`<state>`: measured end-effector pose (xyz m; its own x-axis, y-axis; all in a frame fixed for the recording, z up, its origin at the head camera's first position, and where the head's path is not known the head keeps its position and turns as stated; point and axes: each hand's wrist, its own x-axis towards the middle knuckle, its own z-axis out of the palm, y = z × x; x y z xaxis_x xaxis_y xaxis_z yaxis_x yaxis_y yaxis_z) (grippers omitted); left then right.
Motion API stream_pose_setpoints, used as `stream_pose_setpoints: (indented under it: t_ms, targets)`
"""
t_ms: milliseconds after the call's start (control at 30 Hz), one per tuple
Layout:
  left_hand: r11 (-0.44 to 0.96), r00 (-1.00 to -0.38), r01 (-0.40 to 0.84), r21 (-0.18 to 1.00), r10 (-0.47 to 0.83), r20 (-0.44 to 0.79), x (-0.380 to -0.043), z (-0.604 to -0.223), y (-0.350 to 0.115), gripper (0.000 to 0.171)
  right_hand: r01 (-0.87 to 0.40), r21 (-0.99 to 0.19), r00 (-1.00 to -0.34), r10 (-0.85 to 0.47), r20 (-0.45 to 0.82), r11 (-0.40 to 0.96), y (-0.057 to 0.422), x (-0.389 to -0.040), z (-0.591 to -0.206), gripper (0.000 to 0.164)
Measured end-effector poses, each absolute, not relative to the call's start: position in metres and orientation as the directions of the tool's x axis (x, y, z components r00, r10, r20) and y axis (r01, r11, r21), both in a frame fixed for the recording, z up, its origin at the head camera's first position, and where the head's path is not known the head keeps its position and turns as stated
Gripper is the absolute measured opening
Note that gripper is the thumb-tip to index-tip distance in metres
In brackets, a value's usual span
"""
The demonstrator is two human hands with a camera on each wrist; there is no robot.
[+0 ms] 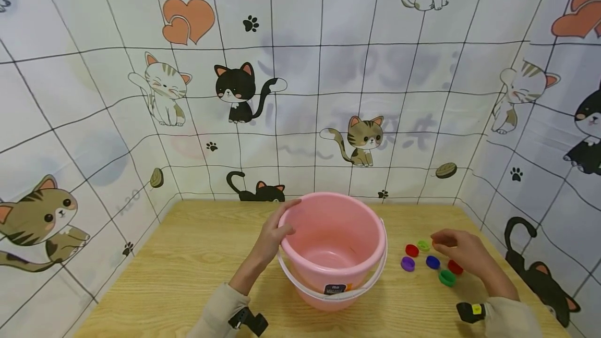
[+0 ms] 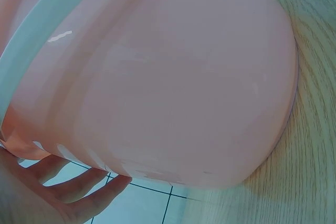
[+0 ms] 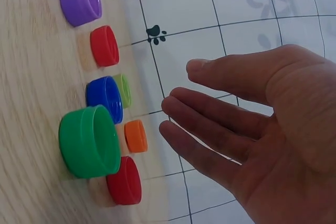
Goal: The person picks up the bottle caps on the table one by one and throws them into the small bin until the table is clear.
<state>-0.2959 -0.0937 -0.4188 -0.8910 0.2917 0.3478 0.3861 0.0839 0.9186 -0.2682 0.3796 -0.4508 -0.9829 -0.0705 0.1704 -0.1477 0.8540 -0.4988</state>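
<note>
A pink bucket point(image 1: 310, 274) stands upright on the table with its white handle point(image 1: 362, 290) hanging down at the front; inside, only bare pink wall and bottom show. My left hand point(image 1: 272, 231) grips its left rim, thumb inside and fingers along the outer wall. Over the small plastic bottle caps hovers my right hand point(image 1: 462, 252), fingers loosely bent and apart, with nothing in them. Below it lie a purple cap point(image 3: 79, 1), a blue cap point(image 3: 102, 98), a light green cap point(image 1: 423, 245), a green cap point(image 3: 86, 142), an orange cap point(image 3: 136, 136) and two red caps point(image 1: 411, 251).
The wooden table point(image 1: 188, 275) reaches back to a white curtain point(image 1: 300, 77) with a grid and cat prints, which also encloses the left and right sides. A dark wrist camera point(image 1: 249, 321) sits on my left sleeve, another camera point(image 1: 471, 312) on the right.
</note>
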Motion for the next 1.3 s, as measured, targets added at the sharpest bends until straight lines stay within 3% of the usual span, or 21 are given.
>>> stream_pose_setpoints:
  t_ms: [333, 700, 1133, 1300]
  targets:
    - [0.091, -0.904, 0.361, 0.928, 0.278, 0.324, -0.296, -0.416, -0.097, 0.071, -0.082, -0.537, -0.993, -0.024, 0.114, 0.840, 0.392, -0.270, -0.452, 0.031]
    - [0.088, -0.903, 0.364, 0.927, 0.277, 0.328, -0.296, -0.414, -0.096, 0.071, -0.041, -0.501, -0.997, 0.001, 0.083, 0.865, 0.413, -0.271, -0.457, 0.037]
    - [0.078, -0.898, 0.366, 0.927, 0.290, 0.330, -0.296, -0.418, -0.094, 0.070, 0.034, -0.515, -0.997, -0.005, -0.075, 0.856, 0.434, -0.268, -0.469, 0.046]
    - [0.075, -0.896, 0.367, 0.927, 0.296, 0.330, -0.296, -0.418, -0.093, 0.071, 0.019, -0.524, -0.997, -0.024, -0.075, 0.851, 0.441, -0.263, -0.474, 0.039]
